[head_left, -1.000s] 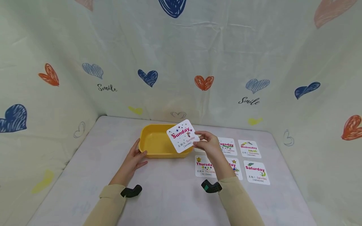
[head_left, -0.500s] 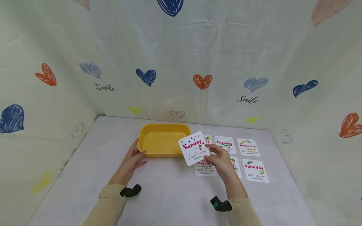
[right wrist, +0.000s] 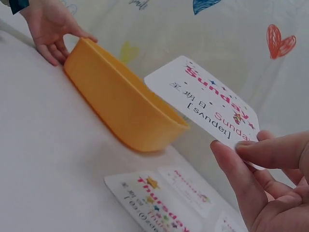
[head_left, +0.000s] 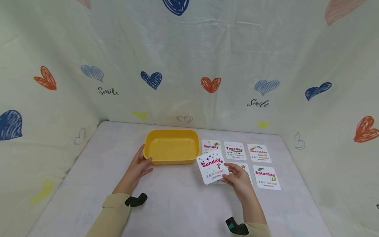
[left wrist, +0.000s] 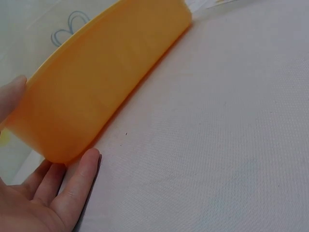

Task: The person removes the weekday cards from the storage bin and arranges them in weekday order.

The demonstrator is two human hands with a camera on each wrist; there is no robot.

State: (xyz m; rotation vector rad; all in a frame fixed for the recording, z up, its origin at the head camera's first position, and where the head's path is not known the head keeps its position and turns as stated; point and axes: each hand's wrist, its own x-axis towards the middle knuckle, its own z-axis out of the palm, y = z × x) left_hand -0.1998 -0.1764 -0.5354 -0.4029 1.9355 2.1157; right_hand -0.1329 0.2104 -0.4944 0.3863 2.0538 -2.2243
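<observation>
My right hand pinches the white Sunday card by its right edge. In the right wrist view the Sunday card is tilted and raised off the table, thumb and fingers at its corner. It hides most of the Thursday card in the head view. With its thumb over the rim and fingers at the outer wall, my left hand grips the yellow tray at its left front corner. No cards show inside the tray. In the left wrist view the left fingers lie at the tray's lower edge.
Monday, Tuesday and Wednesday cards lie in a back row right of the tray. The Saturday card is in the front row, beside a partly covered card. Curtains with hearts surround the white table.
My right hand has carried the Sunday card from over the tray's right end toward the right and nearer, over the Thursday card. The left hand stays on the tray.
</observation>
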